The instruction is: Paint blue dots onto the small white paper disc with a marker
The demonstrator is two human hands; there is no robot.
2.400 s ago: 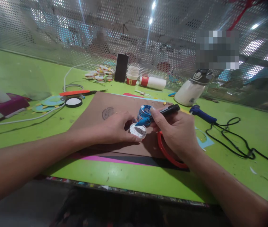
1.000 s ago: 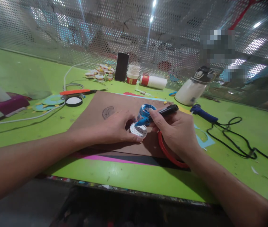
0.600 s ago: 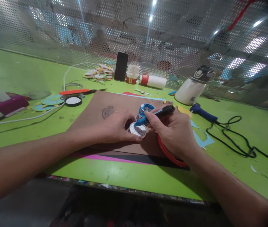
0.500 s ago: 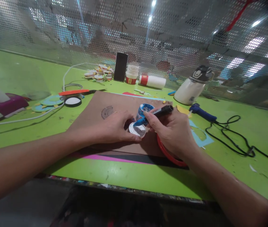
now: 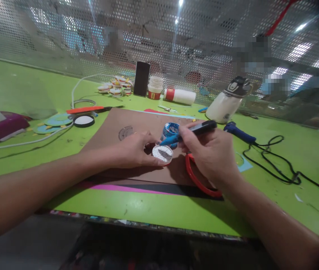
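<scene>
While our left hand pinches the printed white disc at its edge, face up over the brown sheet, our right hand clasps the marker between thumb and fingers, its tip now by the disc's far rim, whereas half a second ago we saw it over the face. We record the long axis as slanting, black end up to the right, blue tip down to the left, contact undetermined. Outward, we note the blue jar just behind the tip and the red loop below the right hand.
</scene>
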